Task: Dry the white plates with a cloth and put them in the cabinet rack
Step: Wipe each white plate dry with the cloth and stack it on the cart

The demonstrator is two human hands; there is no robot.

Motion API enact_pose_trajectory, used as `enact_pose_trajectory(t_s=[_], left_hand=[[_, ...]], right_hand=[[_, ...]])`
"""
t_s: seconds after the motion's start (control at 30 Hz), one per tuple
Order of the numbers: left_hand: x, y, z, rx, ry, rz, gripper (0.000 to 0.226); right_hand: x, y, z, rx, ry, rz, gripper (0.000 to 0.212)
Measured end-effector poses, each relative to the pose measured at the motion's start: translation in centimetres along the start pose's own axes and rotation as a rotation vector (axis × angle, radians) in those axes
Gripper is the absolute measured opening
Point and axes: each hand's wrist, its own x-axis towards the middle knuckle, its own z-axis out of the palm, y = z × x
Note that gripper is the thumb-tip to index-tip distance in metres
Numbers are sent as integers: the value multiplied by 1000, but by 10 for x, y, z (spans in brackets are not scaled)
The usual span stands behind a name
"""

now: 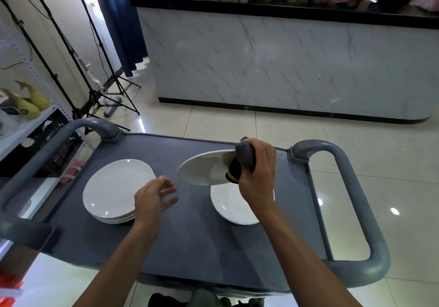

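Note:
My right hand (257, 173) grips a grey cloth (245, 156) together with the right rim of a white plate (202, 169), which hangs tilted above the grey cart top (190, 230). Under it lies another white plate (232, 209) flat on the cart. A stack of white plates (114, 192) sits on the cart's left side. My left hand (154, 197) hovers beside that stack with fingers spread and blurred, holding nothing, a short way left of the lifted plate.
The cart has grey loop handles at the right (351, 211) and far left (99, 126). A shelf unit with a dark rack (59, 152) stands to the left. A marble-fronted counter (285, 64) is ahead, light-stand tripods (107, 93) at back left, and a person behind the counter.

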Motion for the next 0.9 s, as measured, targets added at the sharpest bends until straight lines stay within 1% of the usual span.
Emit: enact_pose_trajectory(t_s=[0.03, 0.1, 0.17, 0.23, 0.3, 0.43, 0.57, 0.63, 0.7, 0.8, 0.9], left_hand=[[-2, 0, 0, 0, -10, -120, 29], [-7, 2, 3, 17, -111, -323, 44], [-10, 7, 8, 2, -215, -433, 59], [-13, 12, 15, -49, -260, -475, 67], [-14, 17, 22, -78, -251, -479, 66], [-17, 20, 29, -134, -219, -490, 56], [-20, 26, 33, -249, -241, -517, 33], [-20, 29, 32, -324, -233, -503, 25], [-17, 32, 30, -385, -220, -472, 25], [-10, 36, 24, -386, -207, -417, 20], [-4, 33, 17, -365, -221, -399, 22]], right_hand=[[-1, 0, 0, 5, 5, -8, 39], [-3, 0, 0, 8, 18, -28, 37], [-8, 0, 2, 0, 32, -48, 39], [-14, 0, 4, -12, 39, -71, 48], [-19, -1, 5, -15, 37, -92, 54], [-27, -2, 6, -18, 23, -125, 53], [-34, 0, 4, -10, 11, -128, 45], [-37, 1, 1, -4, -11, -139, 44], [-40, 2, -2, 10, -41, -150, 45], [-45, 4, -9, 29, -114, -165, 38], [-49, 10, -16, 35, -189, -124, 43]])
